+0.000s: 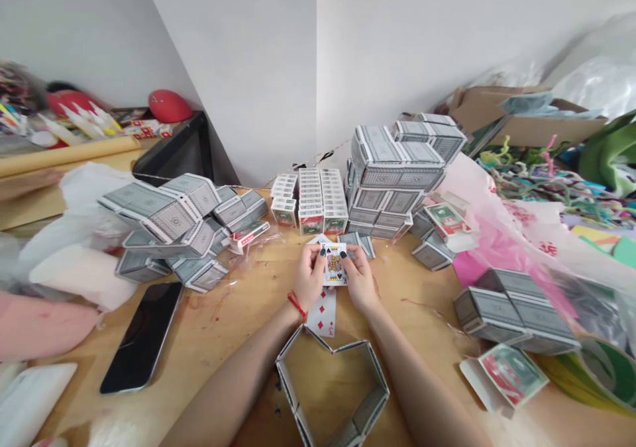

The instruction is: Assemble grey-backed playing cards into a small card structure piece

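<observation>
Grip: left hand (pixel 311 276) and right hand (pixel 360 278) pinch king of spades (pixel 334 265) over worktop (pixel 258 308) | done: heart-shaped card outline (pixel 370 407) between forearms, lower tip cut off | seemingly left: held card, looking flat; diamond card (pixel 325 316) loose

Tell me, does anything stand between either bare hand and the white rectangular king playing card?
Nothing visible does: the bare left hand and bare right hand both hold the white rectangular king playing card by its sides.
</observation>
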Available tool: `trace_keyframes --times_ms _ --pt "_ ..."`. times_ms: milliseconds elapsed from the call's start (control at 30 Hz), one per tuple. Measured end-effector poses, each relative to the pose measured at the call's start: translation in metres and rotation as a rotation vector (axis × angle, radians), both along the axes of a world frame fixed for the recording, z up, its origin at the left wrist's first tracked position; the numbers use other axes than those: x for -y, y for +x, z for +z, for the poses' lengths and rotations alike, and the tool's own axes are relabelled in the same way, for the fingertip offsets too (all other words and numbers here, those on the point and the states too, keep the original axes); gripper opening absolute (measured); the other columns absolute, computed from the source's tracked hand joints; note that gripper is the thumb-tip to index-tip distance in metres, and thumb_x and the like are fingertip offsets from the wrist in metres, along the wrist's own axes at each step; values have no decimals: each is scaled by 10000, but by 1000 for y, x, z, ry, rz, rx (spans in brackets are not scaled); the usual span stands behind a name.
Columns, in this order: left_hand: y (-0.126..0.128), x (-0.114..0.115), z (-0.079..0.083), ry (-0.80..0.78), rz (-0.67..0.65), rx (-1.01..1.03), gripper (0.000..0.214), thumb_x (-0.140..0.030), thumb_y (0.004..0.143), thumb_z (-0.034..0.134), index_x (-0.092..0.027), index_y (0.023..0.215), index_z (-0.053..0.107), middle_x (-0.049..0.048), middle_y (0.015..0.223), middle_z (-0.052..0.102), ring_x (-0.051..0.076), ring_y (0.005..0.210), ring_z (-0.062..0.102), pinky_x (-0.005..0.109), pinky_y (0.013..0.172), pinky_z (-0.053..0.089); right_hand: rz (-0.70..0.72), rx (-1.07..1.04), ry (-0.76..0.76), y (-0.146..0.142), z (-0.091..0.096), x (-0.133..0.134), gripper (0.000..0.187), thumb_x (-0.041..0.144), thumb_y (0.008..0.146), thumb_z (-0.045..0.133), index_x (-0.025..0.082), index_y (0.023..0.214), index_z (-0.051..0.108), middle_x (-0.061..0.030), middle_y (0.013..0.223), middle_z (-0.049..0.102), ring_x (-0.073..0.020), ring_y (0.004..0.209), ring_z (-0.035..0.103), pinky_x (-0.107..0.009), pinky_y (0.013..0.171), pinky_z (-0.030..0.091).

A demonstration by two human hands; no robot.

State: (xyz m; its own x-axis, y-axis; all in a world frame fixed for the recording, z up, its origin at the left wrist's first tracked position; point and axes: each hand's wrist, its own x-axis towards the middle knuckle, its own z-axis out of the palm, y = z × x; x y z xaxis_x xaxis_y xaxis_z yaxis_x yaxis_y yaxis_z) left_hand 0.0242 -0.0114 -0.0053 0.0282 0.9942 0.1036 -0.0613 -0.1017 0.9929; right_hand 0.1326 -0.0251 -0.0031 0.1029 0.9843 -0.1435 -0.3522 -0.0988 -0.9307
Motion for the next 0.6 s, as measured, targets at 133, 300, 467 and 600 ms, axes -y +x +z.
trace_keyframes --times_ms 133,300,467,600 --pt "0 0 0 -11 -24 37 114 -270 824 462 -189 903 453 4 757 552 100 586 514 209 512 408 -12 80 -5 -3 1 2 194 384 780 494 258 894 400 94 488 447 -99 308 408 -213 293 332" --pt "-1 -2 -1 29 -2 19 85 -200 807 438 -183 888 460 5 800 555 120 729 539 229 639 431 -111 176 41 -7 -2 2 154 314 771 473 235 896 430 56 615 466 -98 470 444 -209 407 371" --pt "0 -2 1 30 -5 18 92 -174 804 421 -188 890 450 0 798 544 115 736 526 231 668 426 -138 226 52 -8 -4 2 178 282 764 443 229 933 430 42 661 450 -110 533 437 -214 454 359" --pt "0 -3 2 28 -30 -15 110 -219 807 452 -190 912 471 13 843 549 124 754 522 244 688 425 -154 250 56 -6 -7 2 176 290 770 438 237 936 415 37 678 468 -119 548 450 -227 482 376"
